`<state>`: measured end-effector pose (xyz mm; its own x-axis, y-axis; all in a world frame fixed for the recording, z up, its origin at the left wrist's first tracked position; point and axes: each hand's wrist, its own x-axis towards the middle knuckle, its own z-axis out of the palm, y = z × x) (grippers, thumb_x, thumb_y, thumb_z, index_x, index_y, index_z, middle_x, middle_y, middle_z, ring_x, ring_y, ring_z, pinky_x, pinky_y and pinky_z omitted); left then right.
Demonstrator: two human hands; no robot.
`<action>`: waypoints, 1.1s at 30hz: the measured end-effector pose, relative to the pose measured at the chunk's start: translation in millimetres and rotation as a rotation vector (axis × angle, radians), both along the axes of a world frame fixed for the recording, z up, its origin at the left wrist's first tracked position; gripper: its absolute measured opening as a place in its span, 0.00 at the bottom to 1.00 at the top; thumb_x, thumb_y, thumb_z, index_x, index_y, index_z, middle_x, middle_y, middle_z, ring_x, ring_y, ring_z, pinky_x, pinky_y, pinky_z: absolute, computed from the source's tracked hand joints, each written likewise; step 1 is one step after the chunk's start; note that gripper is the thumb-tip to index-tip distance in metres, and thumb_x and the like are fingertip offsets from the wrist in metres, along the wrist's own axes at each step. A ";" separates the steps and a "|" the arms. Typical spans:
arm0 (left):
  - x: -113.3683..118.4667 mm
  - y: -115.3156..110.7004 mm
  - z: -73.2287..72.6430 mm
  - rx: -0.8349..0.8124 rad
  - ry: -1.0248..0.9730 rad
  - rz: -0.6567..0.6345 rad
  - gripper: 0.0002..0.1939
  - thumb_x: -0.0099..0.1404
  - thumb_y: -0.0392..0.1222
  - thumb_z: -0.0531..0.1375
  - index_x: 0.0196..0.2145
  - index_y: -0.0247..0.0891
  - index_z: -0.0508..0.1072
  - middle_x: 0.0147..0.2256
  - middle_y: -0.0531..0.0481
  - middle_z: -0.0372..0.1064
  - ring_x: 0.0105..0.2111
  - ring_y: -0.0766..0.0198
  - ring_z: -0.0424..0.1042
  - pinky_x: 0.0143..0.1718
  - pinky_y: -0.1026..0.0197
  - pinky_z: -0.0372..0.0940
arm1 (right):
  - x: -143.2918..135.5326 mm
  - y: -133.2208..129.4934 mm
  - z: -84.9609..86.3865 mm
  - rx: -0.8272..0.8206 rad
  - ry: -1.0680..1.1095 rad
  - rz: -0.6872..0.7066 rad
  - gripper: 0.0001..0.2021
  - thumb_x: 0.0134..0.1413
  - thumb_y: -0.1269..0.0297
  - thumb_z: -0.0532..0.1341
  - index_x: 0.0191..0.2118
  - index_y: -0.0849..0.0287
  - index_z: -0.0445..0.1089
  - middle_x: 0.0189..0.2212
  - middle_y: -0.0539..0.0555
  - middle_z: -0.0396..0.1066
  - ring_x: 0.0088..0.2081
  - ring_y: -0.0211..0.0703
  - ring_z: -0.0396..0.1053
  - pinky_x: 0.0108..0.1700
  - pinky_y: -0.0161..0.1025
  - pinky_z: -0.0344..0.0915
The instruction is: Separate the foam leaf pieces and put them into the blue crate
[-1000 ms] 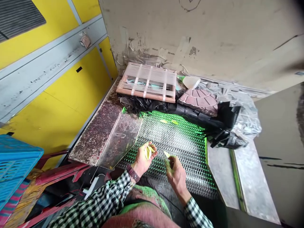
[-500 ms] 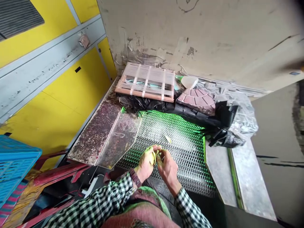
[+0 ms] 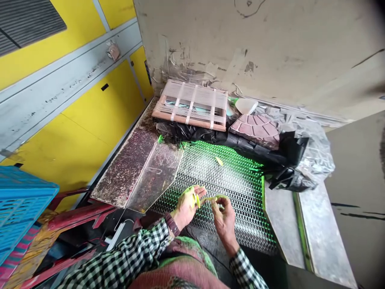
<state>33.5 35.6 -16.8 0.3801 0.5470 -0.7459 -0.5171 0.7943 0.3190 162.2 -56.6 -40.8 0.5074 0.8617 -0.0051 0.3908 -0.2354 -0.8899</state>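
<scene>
Over the wire-mesh conveyor belt (image 3: 201,164), my left hand (image 3: 184,208) is closed around a small bright yellow piece (image 3: 197,201) with rounded edges, its fingertips extended past it. My right hand (image 3: 224,220) is beside it on the right, thumb and forefinger pinched on a thin yellow strip (image 3: 208,199). The strip reaches toward the left hand; whether it is joined to the yellow piece I cannot tell. Farther up the belt lies another small yellow piece (image 3: 219,161), touched by neither hand.
A wooden frame (image 3: 189,122) wrapped in clear film and a pink fan-shaped block (image 3: 255,128) rest on black plastic (image 3: 237,142) behind the belt. Metal side plates (image 3: 284,220) flank the belt. At far left stands a blue crate (image 3: 27,204).
My right hand has moved right, away from the left, and the yellow strip now shows between them. The loose yellow piece on the belt has turned and shifted slightly in view.
</scene>
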 end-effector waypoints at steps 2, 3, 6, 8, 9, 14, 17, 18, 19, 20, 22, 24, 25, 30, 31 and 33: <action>-1.2 0.7 -1.6 -0.001 -0.009 0.005 0.09 0.75 0.37 0.54 0.47 0.35 0.72 0.53 0.36 0.76 0.51 0.53 0.78 0.53 0.50 0.73 | 12.4 -3.6 -8.0 -0.008 -0.118 0.008 0.10 0.70 0.55 0.57 0.41 0.57 0.66 0.36 0.53 0.69 0.33 0.41 0.67 0.31 0.35 0.66; -1.8 1.6 -2.4 -0.001 -0.013 0.007 0.09 0.75 0.38 0.54 0.47 0.35 0.72 0.52 0.36 0.76 0.51 0.53 0.79 0.55 0.49 0.72 | 18.9 -5.2 -12.8 -0.022 -0.218 0.031 0.10 0.70 0.56 0.56 0.40 0.57 0.66 0.35 0.53 0.70 0.31 0.40 0.66 0.29 0.35 0.64; -4.6 4.6 -4.3 -0.006 -0.009 0.006 0.10 0.75 0.39 0.55 0.47 0.34 0.73 0.52 0.36 0.77 0.50 0.53 0.79 0.58 0.48 0.70 | 31.7 -9.6 -22.6 -0.077 -0.548 0.131 0.11 0.71 0.60 0.52 0.38 0.57 0.67 0.33 0.55 0.71 0.28 0.40 0.62 0.26 0.36 0.57; -7.4 4.8 -5.3 0.001 -0.004 0.007 0.09 0.74 0.40 0.57 0.47 0.35 0.73 0.51 0.37 0.77 0.51 0.53 0.79 0.59 0.49 0.69 | 28.8 -11.2 -20.1 -0.096 -0.639 0.154 0.12 0.71 0.61 0.51 0.39 0.57 0.68 0.36 0.57 0.73 0.32 0.43 0.65 0.30 0.38 0.59; -8.7 3.8 -5.8 0.008 -0.010 0.010 0.08 0.73 0.39 0.58 0.47 0.35 0.73 0.50 0.38 0.77 0.51 0.54 0.79 0.59 0.49 0.69 | 23.4 -11.2 -16.2 -0.107 -0.613 0.151 0.12 0.72 0.59 0.51 0.40 0.57 0.69 0.38 0.58 0.73 0.34 0.44 0.67 0.32 0.39 0.61; -8.1 -7.9 -5.0 0.089 -0.057 0.028 0.10 0.67 0.28 0.59 0.45 0.35 0.73 0.46 0.39 0.79 0.49 0.55 0.79 0.59 0.52 0.67 | -21.2 -1.5 2.2 -0.253 0.070 0.184 0.18 0.69 0.46 0.56 0.44 0.56 0.72 0.39 0.55 0.76 0.36 0.45 0.72 0.39 0.40 0.67; -5.1 -10.5 -2.8 0.130 -0.070 0.019 0.09 0.67 0.28 0.59 0.44 0.34 0.74 0.47 0.38 0.79 0.50 0.55 0.79 0.62 0.52 0.64 | -34.5 6.3 -2.9 -0.269 0.417 0.086 0.23 0.61 0.38 0.61 0.39 0.57 0.70 0.33 0.53 0.75 0.31 0.44 0.70 0.33 0.40 0.67; -4.8 -9.6 -2.4 0.135 -0.074 0.014 0.09 0.67 0.29 0.59 0.44 0.34 0.74 0.48 0.37 0.79 0.51 0.55 0.78 0.62 0.51 0.64 | -34.1 7.7 -5.5 -0.273 0.466 0.044 0.25 0.58 0.36 0.62 0.38 0.56 0.69 0.30 0.52 0.74 0.28 0.43 0.68 0.30 0.39 0.65; -5.2 -8.1 -2.5 0.133 -0.066 0.014 0.09 0.67 0.29 0.60 0.44 0.35 0.74 0.49 0.38 0.79 0.51 0.55 0.78 0.63 0.51 0.63 | -31.5 8.6 -7.5 -0.281 0.469 0.018 0.26 0.57 0.34 0.62 0.36 0.56 0.69 0.28 0.51 0.72 0.26 0.42 0.65 0.28 0.38 0.63; -6.0 -6.1 -3.0 0.125 -0.047 0.021 0.08 0.68 0.29 0.61 0.44 0.35 0.74 0.49 0.38 0.79 0.51 0.56 0.78 0.63 0.51 0.63 | -27.0 8.8 -8.4 -0.298 0.422 0.006 0.26 0.57 0.33 0.61 0.35 0.56 0.68 0.27 0.50 0.71 0.25 0.41 0.64 0.27 0.38 0.61; -8.3 -1.9 -5.1 0.104 0.008 0.046 0.07 0.68 0.30 0.61 0.43 0.36 0.74 0.49 0.40 0.79 0.50 0.58 0.79 0.63 0.52 0.63 | -14.8 8.2 -6.7 -0.350 0.207 0.014 0.27 0.60 0.32 0.57 0.36 0.55 0.68 0.25 0.50 0.70 0.24 0.42 0.63 0.27 0.37 0.57; -10.0 0.8 -7.8 0.084 0.045 0.059 0.07 0.68 0.29 0.62 0.42 0.37 0.75 0.48 0.42 0.80 0.49 0.60 0.79 0.63 0.52 0.64 | -2.7 7.3 -1.2 -0.400 -0.034 0.018 0.29 0.61 0.31 0.53 0.40 0.55 0.70 0.23 0.49 0.69 0.23 0.43 0.63 0.27 0.37 0.53; -10.0 1.1 -9.1 0.077 0.049 0.055 0.07 0.68 0.28 0.62 0.41 0.37 0.75 0.48 0.42 0.80 0.49 0.60 0.79 0.63 0.52 0.64 | 1.7 7.1 2.4 -0.411 -0.115 0.008 0.30 0.61 0.31 0.52 0.42 0.55 0.70 0.23 0.49 0.68 0.22 0.43 0.63 0.27 0.37 0.51; -1.8 -6.9 -12.3 0.099 0.026 0.026 0.09 0.64 0.30 0.67 0.42 0.35 0.77 0.48 0.39 0.80 0.49 0.57 0.79 0.63 0.51 0.64 | -5.5 10.0 16.4 -0.312 0.087 0.150 0.25 0.65 0.38 0.54 0.43 0.56 0.72 0.30 0.53 0.74 0.29 0.44 0.68 0.32 0.39 0.62; 0.4 -9.3 -12.0 0.119 0.023 0.017 0.09 0.64 0.31 0.68 0.43 0.34 0.77 0.49 0.38 0.80 0.50 0.56 0.79 0.64 0.51 0.64 | -11.3 11.0 16.8 -0.287 0.181 0.191 0.23 0.66 0.39 0.56 0.43 0.56 0.73 0.33 0.54 0.76 0.31 0.45 0.70 0.34 0.39 0.64; 3.5 -13.1 -11.1 0.165 0.005 -0.021 0.13 0.63 0.34 0.69 0.46 0.33 0.78 0.49 0.35 0.80 0.52 0.53 0.78 0.64 0.51 0.63 | -21.9 12.6 13.9 -0.237 0.304 0.195 0.23 0.66 0.41 0.57 0.44 0.57 0.74 0.35 0.55 0.77 0.33 0.45 0.72 0.34 0.39 0.67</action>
